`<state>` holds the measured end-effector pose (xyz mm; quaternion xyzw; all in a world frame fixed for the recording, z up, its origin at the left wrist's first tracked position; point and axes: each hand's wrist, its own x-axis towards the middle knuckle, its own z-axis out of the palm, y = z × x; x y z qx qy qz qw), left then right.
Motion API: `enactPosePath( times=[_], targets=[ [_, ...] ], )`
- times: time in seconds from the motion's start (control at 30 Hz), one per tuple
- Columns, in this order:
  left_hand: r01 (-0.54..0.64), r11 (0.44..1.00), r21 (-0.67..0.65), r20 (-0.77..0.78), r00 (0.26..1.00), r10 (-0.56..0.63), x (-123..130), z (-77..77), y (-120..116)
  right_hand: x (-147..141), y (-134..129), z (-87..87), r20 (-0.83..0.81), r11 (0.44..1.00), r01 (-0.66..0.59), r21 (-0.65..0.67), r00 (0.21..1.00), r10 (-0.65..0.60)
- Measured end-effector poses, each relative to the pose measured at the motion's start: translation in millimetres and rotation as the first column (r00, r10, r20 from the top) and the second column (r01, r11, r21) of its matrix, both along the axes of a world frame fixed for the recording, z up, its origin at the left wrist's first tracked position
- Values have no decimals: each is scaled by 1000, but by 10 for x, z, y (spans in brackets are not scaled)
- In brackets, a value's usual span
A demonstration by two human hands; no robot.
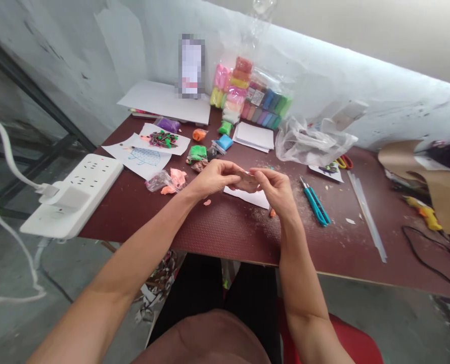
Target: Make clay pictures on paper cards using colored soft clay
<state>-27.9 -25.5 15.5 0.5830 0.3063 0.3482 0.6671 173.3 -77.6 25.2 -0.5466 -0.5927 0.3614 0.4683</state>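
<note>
Left hand (pixel 212 180) and right hand (pixel 275 189) pinch a pinkish clay piece (pixel 248 181)
Fingers (pixel 232 172) pressed together on it, the piece held just above a paper sheet (pixel 250 198) on the maroon surface (pixel 194 237), near teal scissors (pixel 315 205).

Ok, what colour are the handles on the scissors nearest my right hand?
Teal, with metal tips: the scissors show best in the head view.

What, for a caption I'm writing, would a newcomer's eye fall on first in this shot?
First come the left hand and right hand, meeting over the middle of the dark red table and pinching a piece of pale pink modelling clay. Behind them, near the wall, stands a clear bag of brightly coloured clay packs. At the table's left end sits a large white power strip.
</note>
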Motion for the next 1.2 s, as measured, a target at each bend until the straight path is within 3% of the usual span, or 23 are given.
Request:
enactPosePath(
  times=[0.1, 0.23, 0.43, 0.6, 0.77, 0.97, 1.2],
  targets=[
    [-23, 1000, -12, -5, 1000, 23, 25, -31, 0, -49, 11, -45, -8, 998, 18, 63, 1000, -17],
    [-57, 998, 8, 6, 998, 57, 55, -62, -4, -99, 13, -104, 49, 998, 30, 50, 998, -32],
    [-92, 995, 30, -20, 996, 93, 58, -37, -16, -126, -16, -80, 45, 996, 43, 78, 998, -47],
    [-51, 999, -2, 18, 999, 51, 67, -93, 7, -135, -27, -65, 85, 997, 55, 57, 995, -60],
    [-45, 999, 6, 64, 997, 45, 49, -136, 33, -151, -20, -107, -18, 999, -11, -33, 1000, 11],
    [-34, 997, -62, 9, 999, 35, 8, -63, 32, -161, -10, -65, -69, 999, 4, -44, 998, -7],
    [-37, 997, -67, 29, 999, 39, -21, 38, -5, -173, -26, -56, -156, 988, -116, -105, 983, 99]
  ],
)
